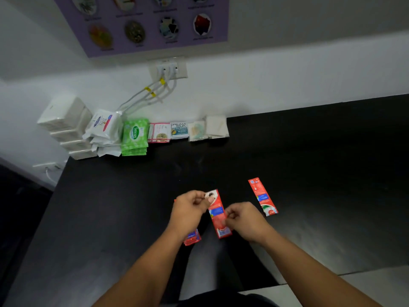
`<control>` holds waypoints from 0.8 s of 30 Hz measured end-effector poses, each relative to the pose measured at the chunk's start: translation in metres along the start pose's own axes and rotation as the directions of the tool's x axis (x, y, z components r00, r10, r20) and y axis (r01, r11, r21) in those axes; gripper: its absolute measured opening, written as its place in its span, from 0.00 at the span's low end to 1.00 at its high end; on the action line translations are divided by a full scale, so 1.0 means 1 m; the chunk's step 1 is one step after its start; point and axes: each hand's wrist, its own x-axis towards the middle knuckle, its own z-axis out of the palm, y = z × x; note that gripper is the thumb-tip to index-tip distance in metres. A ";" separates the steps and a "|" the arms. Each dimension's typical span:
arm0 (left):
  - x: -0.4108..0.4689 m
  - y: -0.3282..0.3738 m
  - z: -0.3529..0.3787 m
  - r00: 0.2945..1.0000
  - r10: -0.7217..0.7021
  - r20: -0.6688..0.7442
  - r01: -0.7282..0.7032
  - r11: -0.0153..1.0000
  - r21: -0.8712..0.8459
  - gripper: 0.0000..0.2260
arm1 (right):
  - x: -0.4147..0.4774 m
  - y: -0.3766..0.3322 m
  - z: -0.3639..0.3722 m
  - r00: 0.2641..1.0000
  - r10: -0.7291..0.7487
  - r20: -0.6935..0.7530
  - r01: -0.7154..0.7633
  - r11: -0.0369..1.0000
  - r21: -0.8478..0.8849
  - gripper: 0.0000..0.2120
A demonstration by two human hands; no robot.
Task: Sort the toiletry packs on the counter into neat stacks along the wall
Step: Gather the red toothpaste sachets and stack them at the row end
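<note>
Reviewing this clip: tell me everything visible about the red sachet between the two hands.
The red sachet is long, narrow and glossy, foil-like, with a blue patch mid-length and white at both ends. It points away from the person, slightly tilted, over the black counter. The left hand pinches its far end, the right hand its right edge. Whether it touches the counter is unclear.

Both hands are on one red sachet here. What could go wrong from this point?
The partly covered red sachet could be dragged along or overlooked. The tilted Dove stack looks unsteady; a nudge while placing the held red sachet by the wall may topple it.
</note>
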 end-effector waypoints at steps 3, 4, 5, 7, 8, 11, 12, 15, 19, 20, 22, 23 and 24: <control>-0.007 0.000 -0.029 0.995 -0.095 0.011 0.095 0.993 -0.064 0.03 | 0.010 -0.020 0.016 0.998 -0.008 0.062 -0.007 0.970 0.242 0.07; -0.009 0.000 -0.037 0.992 -0.122 0.032 0.123 0.991 -0.059 0.02 | 0.014 -0.026 0.021 0.996 -0.002 0.085 -0.023 0.956 0.291 0.06; -0.010 -0.003 -0.044 0.988 -0.146 0.043 0.148 0.987 -0.062 0.02 | 0.018 -0.032 0.026 0.994 0.005 0.110 -0.040 0.947 0.320 0.06; -0.011 -0.007 -0.057 0.982 -0.187 0.031 0.189 0.979 -0.070 0.02 | 0.025 -0.042 0.036 0.988 0.016 0.152 -0.066 0.943 0.327 0.05; -0.012 -0.009 -0.061 0.979 -0.201 0.016 0.202 0.977 -0.068 0.02 | 0.029 -0.046 0.040 0.986 0.020 0.166 -0.073 0.946 0.316 0.04; -0.011 -0.020 -0.070 0.972 -0.233 -0.030 0.231 0.971 -0.064 0.02 | 0.034 -0.054 0.048 0.986 0.040 0.159 -0.086 0.952 0.295 0.04; -0.011 -0.022 -0.071 0.966 -0.256 -0.038 0.253 0.965 -0.065 0.02 | 0.036 -0.056 0.050 0.989 0.055 0.137 -0.091 0.959 0.268 0.04; -0.011 -0.035 -0.074 0.948 -0.312 -0.059 0.311 0.950 -0.026 0.02 | 0.041 -0.055 0.054 0.996 0.076 0.053 -0.080 0.993 0.083 0.10; -0.010 -0.047 -0.072 0.940 -0.328 -0.095 0.335 0.941 0.056 0.02 | 0.042 -0.054 0.059 0.993 0.057 0.099 -0.048 0.995 -0.087 0.21; -0.011 -0.048 -0.071 0.940 -0.328 -0.098 0.334 0.940 0.061 0.02 | 0.042 -0.054 0.060 0.993 0.046 0.109 -0.032 0.992 -0.123 0.22; -0.010 -0.050 -0.069 0.940 -0.326 -0.099 0.330 0.943 0.036 0.03 | 0.041 -0.055 0.064 0.994 0.027 0.109 -0.008 0.984 -0.177 0.23; -0.010 -0.052 -0.068 0.940 -0.328 -0.095 0.330 0.944 0.014 0.04 | 0.041 -0.055 0.066 0.994 0.024 0.105 -0.004 0.982 -0.189 0.22; -0.011 -0.052 -0.066 0.939 -0.332 -0.090 0.333 0.943 -0.010 0.05 | 0.041 -0.054 0.068 0.994 0.024 0.103 -0.003 0.981 -0.193 0.22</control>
